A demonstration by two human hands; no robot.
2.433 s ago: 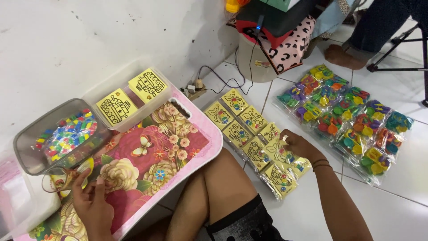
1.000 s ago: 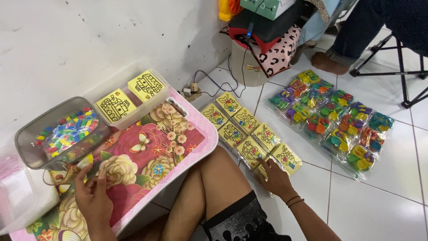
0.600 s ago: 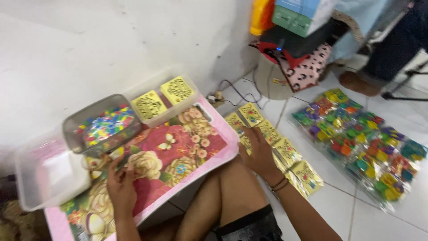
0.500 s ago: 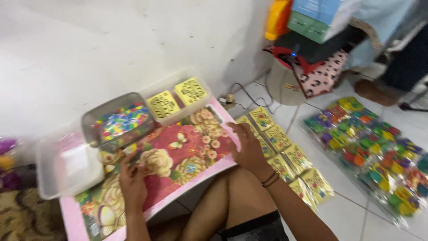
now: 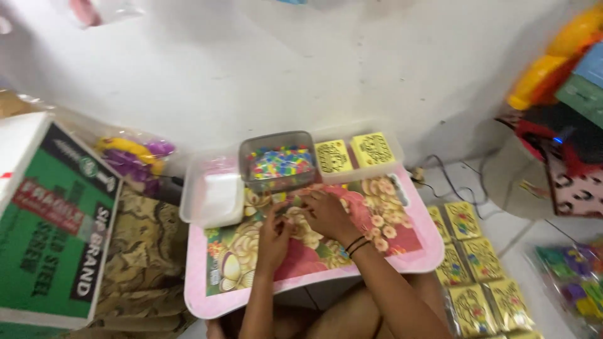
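Observation:
My left hand (image 5: 274,233) and my right hand (image 5: 325,212) meet over a small pink table (image 5: 414,256) with a flower print, close to its far edge. The fingers of both hands are bunched together around something small that I cannot make out. Just beyond them stands a clear tub (image 5: 277,159) full of small colourful pieces. Beside it, a clear tray holds two yellow packs (image 5: 353,153).
An empty white tray (image 5: 212,196) lies at the table's far left. A green cardboard box (image 5: 50,220) stands at the left on a patterned cloth. Yellow packs (image 5: 477,276) lie in rows on the tiled floor at the right, with bagged colourful items (image 5: 575,289) beyond them.
My right hand has left the yellow packs on the floor and come over the table to join my left hand. My view has swung left, bringing the green box in.

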